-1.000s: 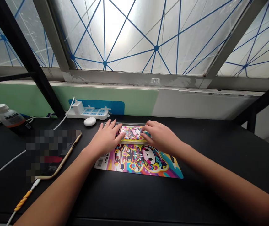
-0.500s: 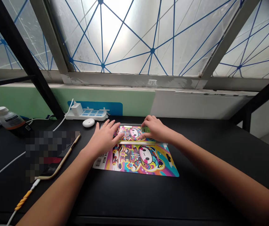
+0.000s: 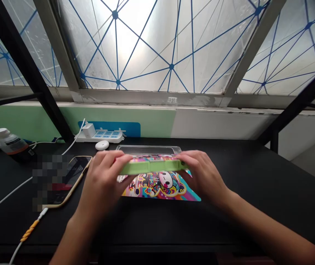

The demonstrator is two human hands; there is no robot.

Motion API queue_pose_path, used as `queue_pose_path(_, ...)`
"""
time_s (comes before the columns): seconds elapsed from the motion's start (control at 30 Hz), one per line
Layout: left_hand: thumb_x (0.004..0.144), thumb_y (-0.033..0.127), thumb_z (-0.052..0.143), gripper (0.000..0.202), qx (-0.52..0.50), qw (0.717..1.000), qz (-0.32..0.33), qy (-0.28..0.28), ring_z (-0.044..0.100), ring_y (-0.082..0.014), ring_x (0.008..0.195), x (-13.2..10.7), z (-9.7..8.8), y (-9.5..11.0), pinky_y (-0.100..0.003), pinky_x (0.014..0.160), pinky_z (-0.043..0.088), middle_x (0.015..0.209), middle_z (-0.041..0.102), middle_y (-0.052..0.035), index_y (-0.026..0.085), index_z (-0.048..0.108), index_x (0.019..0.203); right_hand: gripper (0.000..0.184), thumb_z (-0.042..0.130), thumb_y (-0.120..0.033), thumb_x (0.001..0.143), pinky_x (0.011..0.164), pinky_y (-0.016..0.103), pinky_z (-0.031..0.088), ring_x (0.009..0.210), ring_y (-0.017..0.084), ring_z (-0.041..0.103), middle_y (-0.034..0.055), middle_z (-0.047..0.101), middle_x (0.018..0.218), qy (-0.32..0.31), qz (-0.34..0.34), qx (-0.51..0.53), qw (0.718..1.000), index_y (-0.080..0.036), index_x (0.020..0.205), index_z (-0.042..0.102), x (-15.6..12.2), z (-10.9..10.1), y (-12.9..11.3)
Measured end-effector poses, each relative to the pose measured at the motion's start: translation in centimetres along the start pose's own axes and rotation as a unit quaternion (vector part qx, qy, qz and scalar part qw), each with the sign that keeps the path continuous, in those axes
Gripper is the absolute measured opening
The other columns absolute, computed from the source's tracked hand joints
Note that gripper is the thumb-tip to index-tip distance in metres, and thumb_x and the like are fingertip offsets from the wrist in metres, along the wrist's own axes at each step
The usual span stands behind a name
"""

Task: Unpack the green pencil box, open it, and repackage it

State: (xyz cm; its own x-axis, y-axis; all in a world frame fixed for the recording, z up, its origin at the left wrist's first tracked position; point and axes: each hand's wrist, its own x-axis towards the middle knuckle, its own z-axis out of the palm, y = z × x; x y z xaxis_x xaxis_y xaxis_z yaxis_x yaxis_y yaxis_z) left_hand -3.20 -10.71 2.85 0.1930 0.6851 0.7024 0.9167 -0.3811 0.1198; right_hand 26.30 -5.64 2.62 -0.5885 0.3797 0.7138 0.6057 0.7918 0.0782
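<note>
In the head view, the left hand (image 3: 104, 178) and the right hand (image 3: 204, 176) grip opposite ends of a flat, oblong, light-green box with a multicoloured printed top (image 3: 149, 168), fingers curled over the upper edge. The box is tilted, its green side facing the wearer, in front of a shallow, clear plastic tray (image 3: 150, 150) and over a bright cartoon-printed card (image 3: 161, 187) on the matte black table (image 3: 229, 224). Good handling here probably means even pressure at both ends — wrists level, thumbs supporting from below — so the box doesn't twist. The tray's visible part looks empty; the box hides its near edge. Whether the box holds anything, I cannot tell — its inside is out of sight.
</note>
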Motion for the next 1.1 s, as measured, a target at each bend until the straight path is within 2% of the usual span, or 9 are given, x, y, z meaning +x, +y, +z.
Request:
queue_pose_path(0.1,0.089,0.024,0.066,0.034,-0.055,0.998,-0.020,0.024,0.057,-0.0297,0.110,-4.3,0.4,1.5,-0.048,0.099,0.048,0.118,0.065,-0.0071,0.033,0.059,0.121,0.049,0.051,-0.009,0.092,0.089,0.043,0.052,0.095,0.025,0.064,0.0080,0.069,0.106,-0.045,-0.020,0.005,0.999,-0.027,0.138,0.046,-3.1,-0.8,-1.9)
queue_pose_path(0.23,0.087,0.028,0.067,0.044,-0.094,0.991,-0.065,-0.066,0.050,-0.0334,0.129,-7.1,1.5,1.4,-0.053,0.105,0.045,0.138,0.057,-0.0094,0.032,0.053,0.128,0.039,0.051,-0.011,0.092,0.085,0.042,0.054,0.094,0.026,0.064,0.0092,0.067,0.101,-0.097,-0.045,0.024,0.994,-0.021,0.130,0.054,-4.7,0.0,-3.2)
queue_pose_path(0.3,0.083,0.037,0.072,0.061,-0.112,0.983,-0.088,-0.117,0.046,-0.0345,0.136,-7.2,1.7,1.1,-0.053,0.109,0.043,0.150,0.047,-0.0106,0.031,0.046,0.138,0.033,0.058,-0.022,0.093,0.088,0.045,0.054,0.101,0.029,0.063,0.0129,0.066,0.109,-0.117,-0.020,0.038,0.992,-0.019,0.126,0.057,-4.5,0.3,-3.1)
queue_pose_path(0.4,0.084,0.047,0.070,0.073,-0.136,0.968,-0.122,-0.173,0.044,-0.0336,0.139,-7.0,1.6,0.8,-0.054,0.112,0.041,0.158,0.038,-0.0106,0.033,0.035,0.146,0.049,0.067,-0.044,0.089,0.096,0.048,0.053,0.115,0.032,0.059,0.0168,0.061,0.127,-0.171,0.030,0.070,0.982,-0.019,0.130,0.056,-4.1,0.4,-2.4)
queue_pose_path(0.63,0.092,0.041,0.061,0.064,-0.133,0.960,-0.182,-0.167,0.038,-0.0307,0.144,-6.9,2.2,0.8,-0.057,0.118,0.026,0.157,0.041,-0.0081,0.034,0.032,0.149,0.045,0.065,-0.037,0.092,0.103,0.048,0.049,0.126,0.029,0.056,0.0122,0.060,0.140,-0.189,0.102,0.117,0.970,-0.025,0.134,0.055,-4.2,-0.1,-0.7)
queue_pose_path(0.8,0.086,0.043,0.068,0.081,-0.162,0.941,-0.242,-0.174,0.052,-0.0332,0.131,-6.4,1.8,1.0,-0.051,0.106,0.042,0.143,0.053,-0.0102,0.036,0.024,0.154,0.036,0.068,-0.046,0.088,0.089,0.038,0.055,0.106,0.025,0.067,0.0071,0.071,0.122,-0.238,0.158,0.195,0.938,-0.027,0.119,0.068,-1.8,-1.5,1.1)
queue_pose_path(0.87,0.081,0.045,0.074,0.098,-0.176,0.930,-0.270,-0.177,0.055,-0.0335,0.127,-6.3,1.5,1.3,-0.050,0.101,0.046,0.139,0.056,-0.0101,0.038,0.013,0.158,0.029,0.062,-0.049,0.091,0.076,0.034,0.056,0.089,0.022,0.070,0.0045,0.076,0.101,-0.225,0.216,0.219,0.924,-0.026,0.106,0.071,-0.5,-1.3,2.2)
queue_pose_path(0.97,0.077,0.044,0.077,0.111,-0.193,0.921,-0.287,-0.179,0.055,-0.0321,0.128,-6.3,1.3,1.5,-0.050,0.102,0.045,0.140,0.055,-0.0083,0.041,0.002,0.158,0.031,0.058,-0.051,0.093,0.060,0.030,0.051,0.068,0.018,0.067,0.0025,0.073,0.085,-0.124,0.300,0.206,0.923,-0.023,0.100,0.067,0.6,0.1,3.4)
queue_pose_path(1.1,0.078,0.045,0.075,0.109,-0.188,0.921,-0.286,-0.183,0.054,-0.0318,0.130,-6.6,1.2,1.6,-0.049,0.101,0.046,0.143,0.055,-0.0078,0.042,0.001,0.158,0.024,0.056,-0.045,0.096,0.052,0.029,0.047,0.056,0.015,0.059,0.0020,0.069,0.079,-0.054,0.285,0.149,0.945,-0.022,0.101,0.062,-0.3,1.2,3.3)
